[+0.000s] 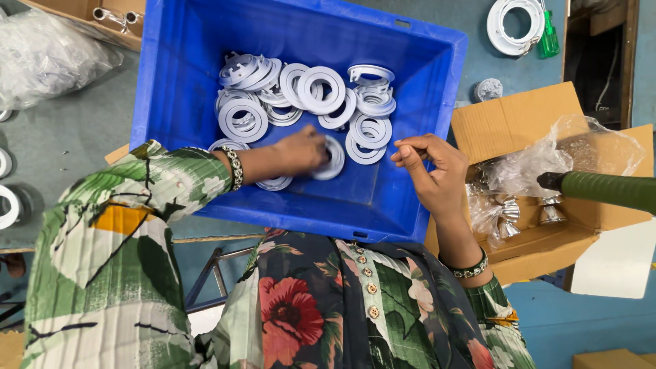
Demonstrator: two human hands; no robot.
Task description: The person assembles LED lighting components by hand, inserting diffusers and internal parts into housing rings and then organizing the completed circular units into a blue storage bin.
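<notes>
A blue plastic crate (pixel 171 82) holds several white plastic rings (pixel 321 90) piled across its floor. My left hand (pixel 298 150) reaches into the crate and its fingers close on one white ring (pixel 335 158) near the front of the pile. My right hand (pixel 430 167) hovers over the crate's right front corner, fingers curled together with thumb and forefinger pinched; I cannot see anything between them. Both wrists wear beaded bracelets, and floral green sleeves cover my arms.
To the right stands an open cardboard box (pixel 519 123) with clear plastic wrap and shiny metal cups (pixel 506 212). A green handle (pixel 601 190) juts in from the right. A white ring fitting (pixel 514 24) and green screwdriver (pixel 548 41) lie at the back. Plastic bag (pixel 48 55) lies left.
</notes>
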